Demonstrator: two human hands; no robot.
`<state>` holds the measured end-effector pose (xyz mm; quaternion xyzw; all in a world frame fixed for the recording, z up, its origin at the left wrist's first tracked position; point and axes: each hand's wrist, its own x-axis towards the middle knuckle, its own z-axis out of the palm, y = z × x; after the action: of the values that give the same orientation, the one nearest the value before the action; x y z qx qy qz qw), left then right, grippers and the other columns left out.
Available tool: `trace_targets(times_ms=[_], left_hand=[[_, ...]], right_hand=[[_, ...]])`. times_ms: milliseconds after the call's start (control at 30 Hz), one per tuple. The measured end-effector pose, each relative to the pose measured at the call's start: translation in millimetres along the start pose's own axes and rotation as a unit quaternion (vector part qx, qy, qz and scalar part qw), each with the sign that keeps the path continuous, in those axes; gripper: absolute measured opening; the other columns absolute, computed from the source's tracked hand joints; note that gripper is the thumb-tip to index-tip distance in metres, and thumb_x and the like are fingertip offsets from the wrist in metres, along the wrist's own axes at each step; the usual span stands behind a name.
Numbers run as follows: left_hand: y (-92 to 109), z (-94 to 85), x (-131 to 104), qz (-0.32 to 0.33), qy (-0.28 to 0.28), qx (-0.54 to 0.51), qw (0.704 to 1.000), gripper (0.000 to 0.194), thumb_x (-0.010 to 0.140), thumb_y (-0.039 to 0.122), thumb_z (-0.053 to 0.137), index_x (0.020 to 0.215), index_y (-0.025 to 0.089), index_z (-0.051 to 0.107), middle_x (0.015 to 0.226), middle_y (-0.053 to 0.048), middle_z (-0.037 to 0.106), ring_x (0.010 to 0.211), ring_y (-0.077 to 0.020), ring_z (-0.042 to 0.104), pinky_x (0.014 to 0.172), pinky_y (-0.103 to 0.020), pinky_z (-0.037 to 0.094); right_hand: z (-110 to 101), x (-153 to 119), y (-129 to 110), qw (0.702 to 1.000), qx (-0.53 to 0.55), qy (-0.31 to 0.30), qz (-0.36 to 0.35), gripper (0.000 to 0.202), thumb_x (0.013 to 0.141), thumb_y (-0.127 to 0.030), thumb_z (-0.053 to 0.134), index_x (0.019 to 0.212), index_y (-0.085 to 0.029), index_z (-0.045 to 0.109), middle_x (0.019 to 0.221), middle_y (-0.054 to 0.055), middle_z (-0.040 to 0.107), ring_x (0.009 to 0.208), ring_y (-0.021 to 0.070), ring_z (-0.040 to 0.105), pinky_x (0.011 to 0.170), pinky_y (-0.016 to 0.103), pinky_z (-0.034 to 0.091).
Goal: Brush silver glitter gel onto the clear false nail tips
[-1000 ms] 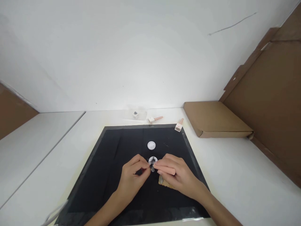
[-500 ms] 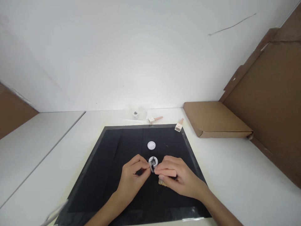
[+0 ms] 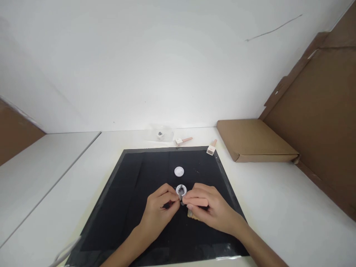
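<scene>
At the middle of the black mat, my left hand (image 3: 160, 205) pinches a small grey strip (image 3: 180, 197) between thumb and fingertips. My right hand (image 3: 213, 205) is closed around a short pink stick-like handle (image 3: 198, 201), whose tip meets the grey strip; the exact contact is hidden by the fingers. Just beyond both hands stands a small open white jar (image 3: 181, 190) with dark grey bits inside. A white round lid (image 3: 179, 171) lies behind the jar. Partly under my right hand is a small yellowish piece (image 3: 191, 214).
The black mat (image 3: 150, 167) lies on a white table. Behind it are two white blocks with pink handles, one left (image 3: 183, 141) and one right (image 3: 211, 147), and a clear tray (image 3: 167, 135). A flat cardboard box (image 3: 256, 141) sits at the right.
The grey strip showed as an open loop before and now looks narrower between my fingers. My left hand has shifted slightly right; my right hand has barely moved.
</scene>
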<state>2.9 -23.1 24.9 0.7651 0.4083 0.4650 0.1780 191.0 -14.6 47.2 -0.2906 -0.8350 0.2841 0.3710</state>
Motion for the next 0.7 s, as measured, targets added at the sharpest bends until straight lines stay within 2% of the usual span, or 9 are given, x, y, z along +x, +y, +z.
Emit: trace_targets(times_ms=[300, 467, 700], left_hand=[[1.6, 0.9, -1.0, 0.017, 0.001, -0.009, 1.000, 0.020, 0.076, 0.003, 0.058, 0.061, 0.016, 0.061, 0.064, -0.001, 0.059, 0.055, -0.0093, 0.057, 0.050, -0.018, 0.044], [1.2, -2.1, 0.1, 0.006, -0.009, 0.007, 1.000, 0.019, 0.077, 0.005, 0.058, 0.062, 0.017, 0.062, 0.065, -0.001, 0.060, 0.056, -0.0094, 0.057, 0.051, -0.018, 0.044], [0.3, -4.0, 2.9, 0.022, -0.008, 0.035, 0.999, 0.017, 0.076, 0.004, 0.059, 0.065, 0.016, 0.063, 0.071, -0.003, 0.062, 0.061, -0.0103, 0.061, 0.055, -0.018, 0.048]], right_hand=[[1.2, -2.5, 4.5, 0.999, -0.013, 0.032, 0.003, 0.016, 0.090, -0.018, 0.051, 0.099, -0.017, 0.065, 0.082, 0.007, 0.068, 0.068, 0.0167, 0.057, 0.061, 0.029, 0.048], [1.2, -1.9, 5.5, 0.995, 0.000, 0.087, -0.045, 0.018, 0.088, -0.013, 0.052, 0.098, -0.020, 0.065, 0.085, 0.006, 0.071, 0.069, 0.0167, 0.058, 0.060, 0.029, 0.048], [-0.1, 0.7, -2.0, 0.999, 0.026, 0.043, -0.019, 0.013, 0.080, -0.009, 0.056, 0.080, -0.018, 0.065, 0.068, 0.003, 0.067, 0.057, 0.0140, 0.055, 0.054, 0.026, 0.044]])
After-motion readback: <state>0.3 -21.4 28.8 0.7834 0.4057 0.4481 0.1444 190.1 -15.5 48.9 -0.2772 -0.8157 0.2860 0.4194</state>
